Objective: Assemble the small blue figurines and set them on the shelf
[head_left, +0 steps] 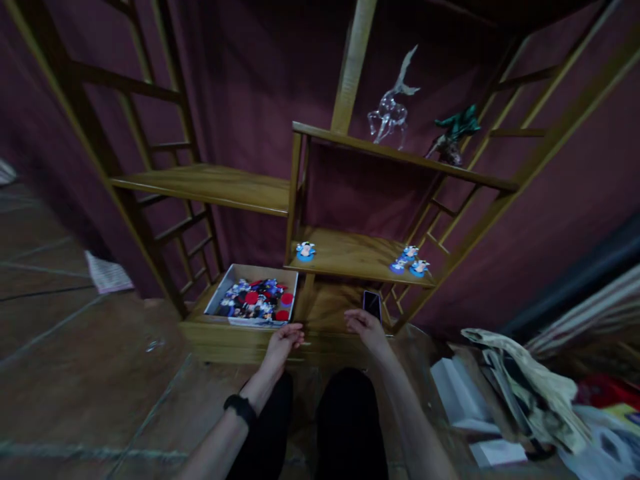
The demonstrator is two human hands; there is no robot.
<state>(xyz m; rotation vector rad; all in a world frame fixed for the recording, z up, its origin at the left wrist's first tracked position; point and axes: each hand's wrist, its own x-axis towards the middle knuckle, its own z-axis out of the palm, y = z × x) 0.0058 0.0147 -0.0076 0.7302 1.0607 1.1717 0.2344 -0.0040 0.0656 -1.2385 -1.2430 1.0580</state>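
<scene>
My left hand (284,341), with a black band on the wrist, hovers by the front right corner of a white box (226,320). Its fingers are loosely bent and a little apart, with nothing visible in them. Inside the box lies a heap of small figurines (253,297) in white, blue, black and red. My right hand (364,325) is in front of the bottom shelf, near a dark phone (372,303); its fingers are relaxed, apart and hold nothing that I can see. On the shelf above stand a blue-based figurine (305,251) at the left and a cluster of similar figurines (410,259) at the right.
The wooden shelf unit (240,190) has open frames and stepped boards. Its upper board carries a clear glass horse-like figure (391,110) and a green and brown ornament (454,137). White boxes (460,393) and a pale cloth bag (535,380) lie on the floor at right.
</scene>
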